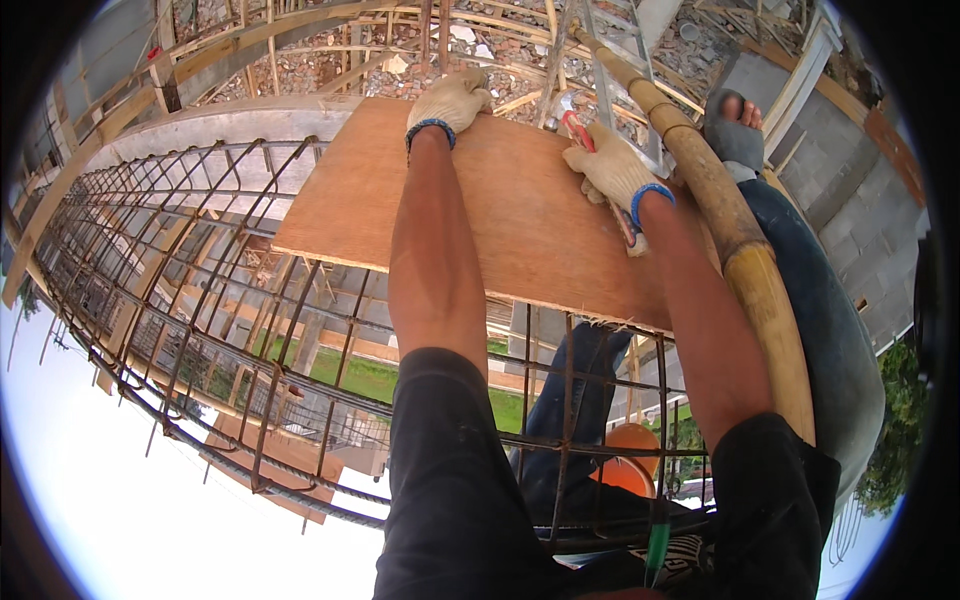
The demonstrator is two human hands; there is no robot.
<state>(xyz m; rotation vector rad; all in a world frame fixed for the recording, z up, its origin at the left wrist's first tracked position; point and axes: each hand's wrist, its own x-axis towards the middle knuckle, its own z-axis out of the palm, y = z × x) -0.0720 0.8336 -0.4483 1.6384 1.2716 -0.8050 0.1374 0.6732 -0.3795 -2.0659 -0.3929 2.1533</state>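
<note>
Plywood sheet: the reddish-brown panel (530, 200) lies in the middle of the view, under both forearms, over part of the rebar cage (250, 370).
Left hand: gloved in cream with a blue cuff, the left hand (449, 103) is at the sheet's far edge, fingers bent; whether they pinch the edge I cannot tell.
Right hand: gloved alike, the right hand (612, 172) is closed around a hammer-like tool (578, 131) with a red part and a metal head, above the sheet's right portion.
Far edge: runs from the upper left corner past the left hand toward the tool, with rubble (300, 75) and loose timber beyond.
Left edge: slants down beside a pale plank (225, 135) and the cage bars, free of both hands.
Near edge: crossed by the left forearm; its right end is splintered, close to the right forearm.
Right side: tight, the bamboo pole (690, 160) running close beside the right hand and forearm, a foot (737, 122) and a denim leg (815, 270) just past it.
Room on the sheet: a bare stretch between the hands, another left of the left forearm.
Room below: square gaps between bars, with grass (350, 375) showing through.
</note>
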